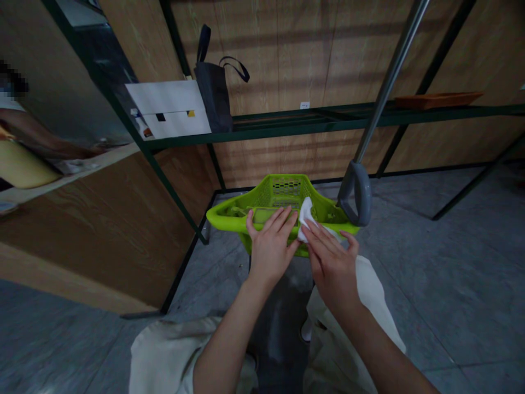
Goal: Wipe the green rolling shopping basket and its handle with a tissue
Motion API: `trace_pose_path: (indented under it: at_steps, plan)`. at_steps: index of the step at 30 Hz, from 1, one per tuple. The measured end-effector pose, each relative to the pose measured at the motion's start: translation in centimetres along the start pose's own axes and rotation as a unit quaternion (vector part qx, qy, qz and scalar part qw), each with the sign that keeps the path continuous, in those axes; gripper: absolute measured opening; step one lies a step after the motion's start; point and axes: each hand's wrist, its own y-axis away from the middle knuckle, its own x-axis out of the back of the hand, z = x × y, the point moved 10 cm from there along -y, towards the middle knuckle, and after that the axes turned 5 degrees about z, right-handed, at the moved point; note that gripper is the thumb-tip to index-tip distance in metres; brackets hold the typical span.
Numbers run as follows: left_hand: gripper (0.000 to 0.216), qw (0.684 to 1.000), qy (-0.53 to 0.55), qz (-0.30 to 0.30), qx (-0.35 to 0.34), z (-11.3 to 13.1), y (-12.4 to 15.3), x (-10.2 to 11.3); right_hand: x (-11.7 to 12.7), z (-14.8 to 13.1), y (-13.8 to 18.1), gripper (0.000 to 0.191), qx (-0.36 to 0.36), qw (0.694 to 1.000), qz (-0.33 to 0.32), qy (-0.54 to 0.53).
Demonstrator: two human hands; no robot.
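Note:
A bright green plastic basket [223, 219] with perforated walls stands in front of my knees. My left hand [270, 249] grips its near rim, the fingers laid over the top and the thumb on the outer side. Pressed against the same rim, just to the right, my right hand [334, 262] holds a white cloth [305, 210] under its fingers. Part of the cloth sticks up above the rim, and the rest is hidden by the hand. A grey plastic loop [356, 194] with a metal pole [381, 93] rises at the basket's right end.
Behind the basket runs a dark green metal rack [283, 125], bearing a white box [172, 109], a dark bag [213, 93] and an orange-brown tray [438, 100]. At left is a wood-panelled counter [94, 235], with another person's arm [45, 134] above it. Grey floor [443, 273] surrounds the basket.

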Motion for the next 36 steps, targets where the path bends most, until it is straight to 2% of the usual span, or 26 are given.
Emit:
trace_pose_path:
  at_steps: [3,6,10,12,16,19,22,27,30,32,36]
  plan:
    - [0.043,1.0,0.004,0.004,-0.002,0.0,0.1,0.1,-0.2,0.4,0.6,0.032,0.017,1.0,-0.015,-0.006]
    - [0.044,1.0,0.004,0.016,-0.004,-0.1,0.2,0.1,0.5,2.4,1.9,0.036,0.034,0.999,-0.032,0.01]
    - [0.049,0.999,-0.008,0.039,-0.006,-0.1,0.3,0.0,2.6,5.8,3.2,0.039,0.017,0.999,0.003,0.035]
    - [0.049,0.999,-0.013,0.041,-0.007,0.1,0.3,0.0,3.2,6.6,3.4,0.037,-0.006,0.998,0.028,0.05]
    - [0.048,0.999,-0.015,0.029,-0.002,0.5,0.3,-0.2,2.5,4.6,2.4,0.031,-0.037,0.995,0.058,0.077]
    - [0.044,1.0,-0.018,0.015,0.003,0.5,0.3,-0.1,0.7,1.8,1.2,0.03,-0.031,0.998,0.04,0.04]
    - [0.043,1.0,-0.015,0.01,0.005,0.3,0.5,0.1,0.1,0.5,0.6,0.031,-0.026,0.999,0.042,0.004]
    - [0.045,1.0,-0.011,0.02,-0.004,0.1,0.8,0.7,0.6,2.4,1.8,0.045,0.02,1.0,-0.002,0.002]
    - [0.048,0.999,-0.012,0.032,-0.008,0.2,1.0,1.0,2.5,4.7,3.0,0.051,0.029,0.998,0.042,0.027]
    - [0.048,0.999,-0.009,0.034,-0.008,0.4,1.1,0.9,3.5,5.7,3.5,0.05,0.01,0.996,0.082,0.041]
    - [0.048,0.999,-0.005,0.038,-0.005,0.7,1.2,0.7,3.0,4.9,3.1,0.043,-0.044,0.993,0.096,0.057]
